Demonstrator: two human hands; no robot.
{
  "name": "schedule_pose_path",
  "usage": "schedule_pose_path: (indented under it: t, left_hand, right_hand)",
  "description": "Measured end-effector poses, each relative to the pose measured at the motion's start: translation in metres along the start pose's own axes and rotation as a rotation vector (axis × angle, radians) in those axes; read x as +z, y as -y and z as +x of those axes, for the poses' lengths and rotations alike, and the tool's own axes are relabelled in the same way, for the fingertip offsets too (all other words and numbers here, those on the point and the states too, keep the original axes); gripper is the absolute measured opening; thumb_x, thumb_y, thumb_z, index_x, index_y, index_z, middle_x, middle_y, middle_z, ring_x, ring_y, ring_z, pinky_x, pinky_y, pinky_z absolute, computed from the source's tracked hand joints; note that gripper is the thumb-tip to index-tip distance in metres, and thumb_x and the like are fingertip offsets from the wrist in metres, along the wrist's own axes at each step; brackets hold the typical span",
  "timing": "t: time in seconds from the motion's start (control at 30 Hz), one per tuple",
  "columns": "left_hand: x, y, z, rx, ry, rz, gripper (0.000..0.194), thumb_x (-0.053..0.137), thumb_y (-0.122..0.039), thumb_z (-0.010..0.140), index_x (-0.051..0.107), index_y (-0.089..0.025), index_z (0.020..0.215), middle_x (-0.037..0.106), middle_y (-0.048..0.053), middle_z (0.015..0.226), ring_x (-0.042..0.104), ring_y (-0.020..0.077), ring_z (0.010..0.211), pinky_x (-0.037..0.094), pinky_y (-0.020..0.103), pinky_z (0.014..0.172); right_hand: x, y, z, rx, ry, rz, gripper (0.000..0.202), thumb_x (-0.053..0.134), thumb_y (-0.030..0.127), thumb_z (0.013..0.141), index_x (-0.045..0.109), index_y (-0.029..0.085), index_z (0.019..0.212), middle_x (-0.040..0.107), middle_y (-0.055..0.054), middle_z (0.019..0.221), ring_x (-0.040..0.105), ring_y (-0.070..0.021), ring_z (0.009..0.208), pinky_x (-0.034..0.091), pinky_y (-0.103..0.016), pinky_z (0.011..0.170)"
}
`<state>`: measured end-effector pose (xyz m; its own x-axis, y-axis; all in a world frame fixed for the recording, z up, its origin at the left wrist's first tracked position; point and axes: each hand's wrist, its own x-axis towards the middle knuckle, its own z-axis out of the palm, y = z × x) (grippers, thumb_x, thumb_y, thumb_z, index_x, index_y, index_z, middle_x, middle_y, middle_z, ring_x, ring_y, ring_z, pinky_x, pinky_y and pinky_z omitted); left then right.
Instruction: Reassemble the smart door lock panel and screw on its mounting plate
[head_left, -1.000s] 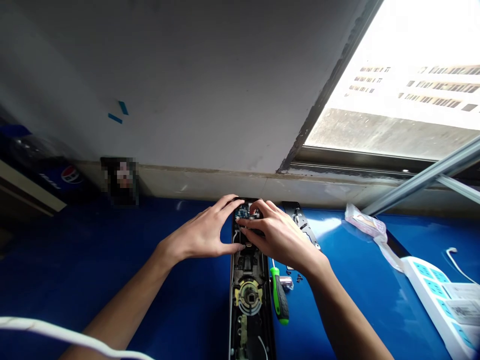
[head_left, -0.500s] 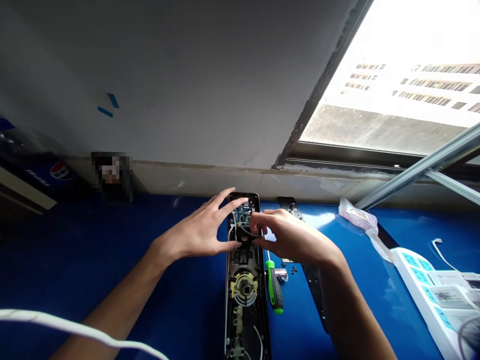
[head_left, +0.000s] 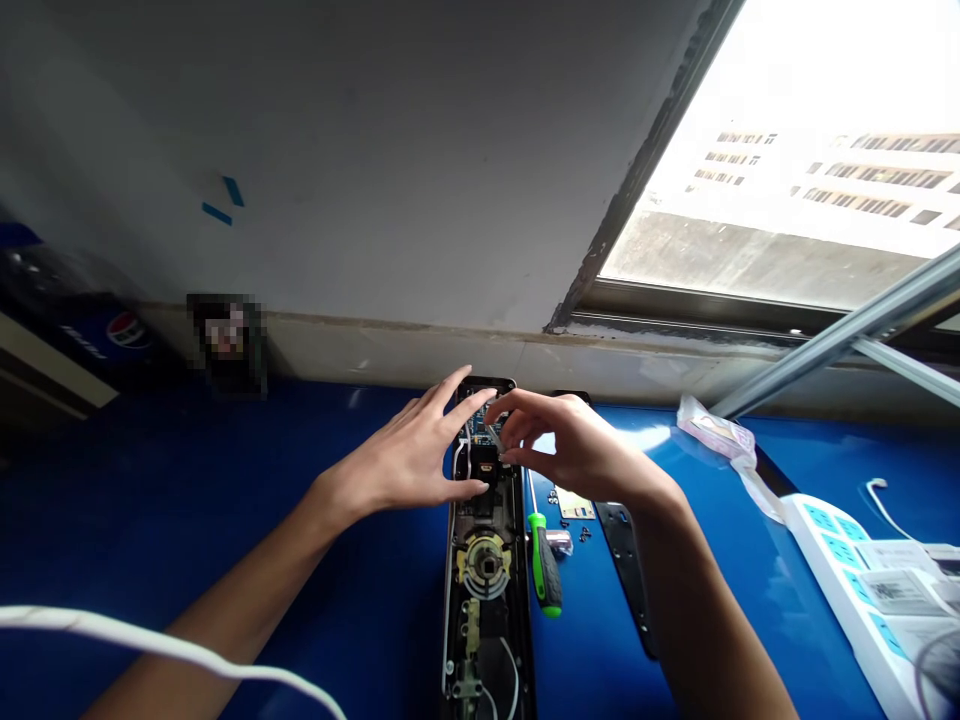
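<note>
An opened, long black electronic lock housing (head_left: 523, 560) lies lengthwise on the blue table, its inner parts showing. At its far end sits a blue circuit board (head_left: 478, 428), partly covered by my fingers. My left hand (head_left: 409, 450) is spread over the left side of the housing, thumb and fingers apart. My right hand (head_left: 559, 435) hovers over the board with its fingers pinched around a thin wire (head_left: 493, 436); the wire's end is hidden. Below the board is a round metal ring part (head_left: 486, 565). A green and black screwdriver (head_left: 545, 565) lies right of the housing.
Small screws (head_left: 586, 535) and a long black plate (head_left: 628, 570) lie to the right. Farther right are a plastic packet (head_left: 716, 430) and a white power strip (head_left: 847, 580). A white cable (head_left: 187, 650) crosses the lower left. A wall and window (head_left: 787, 220) stand behind.
My right hand has lifted and shifted slightly toward the far end of the housing, taking the wire with it. My left hand stays nearly in place.
</note>
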<state>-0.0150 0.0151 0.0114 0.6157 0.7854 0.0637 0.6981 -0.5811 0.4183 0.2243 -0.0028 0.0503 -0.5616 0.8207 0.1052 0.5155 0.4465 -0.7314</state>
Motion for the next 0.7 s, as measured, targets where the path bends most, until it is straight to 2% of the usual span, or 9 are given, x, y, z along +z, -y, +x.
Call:
schedule_pose_path:
  t: [0.13, 0.27, 0.4, 0.7]
  left_hand:
    - [0.002, 0.002, 0.0, 0.011, -0.016, -0.013, 0.106, 0.079, -0.062, 0.081, 0.021, -0.038, 0.167, 0.001, 0.007, 0.179, 0.033, 0.0421, 0.157, 0.044, 0.052, 0.121]
    - [0.004, 0.005, 0.002, 0.038, -0.024, -0.065, 0.104, 0.081, -0.059, 0.08, 0.024, -0.041, 0.166, 0.002, 0.006, 0.178, 0.037, 0.042, 0.154, 0.047, 0.051, 0.12]
    - [0.006, 0.008, 0.002, 0.053, -0.043, -0.137, 0.104, 0.083, -0.056, 0.078, 0.028, -0.041, 0.165, 0.004, 0.006, 0.178, 0.046, 0.0437, 0.149, 0.052, 0.053, 0.115]
    - [0.006, 0.007, 0.003, 0.046, -0.03, -0.148, 0.102, 0.083, -0.056, 0.078, 0.031, -0.04, 0.164, 0.005, 0.006, 0.178, 0.047, 0.0447, 0.148, 0.051, 0.054, 0.116]
  right_hand:
    - [0.009, -0.009, 0.002, -0.048, 0.011, 0.076, 0.039, 0.072, 0.007, 0.087, 0.063, 0.026, 0.12, 0.075, 0.003, 0.09, 0.075, -0.0124, 0.084, 0.061, -0.027, 0.081]
    - [0.014, -0.014, 0.002, -0.094, -0.038, 0.079, 0.036, 0.07, 0.007, 0.088, 0.061, 0.025, 0.118, 0.075, 0.002, 0.091, 0.075, -0.0128, 0.086, 0.061, -0.029, 0.084]
    - [0.016, -0.016, 0.003, -0.118, -0.017, 0.033, 0.037, 0.069, 0.005, 0.088, 0.061, 0.025, 0.118, 0.076, 0.001, 0.092, 0.075, -0.0134, 0.086, 0.061, -0.029, 0.082]
    - [0.021, -0.016, 0.005, -0.158, -0.041, -0.048, 0.036, 0.066, 0.002, 0.087, 0.063, 0.025, 0.114, 0.079, 0.003, 0.089, 0.075, -0.0118, 0.083, 0.056, -0.023, 0.076]
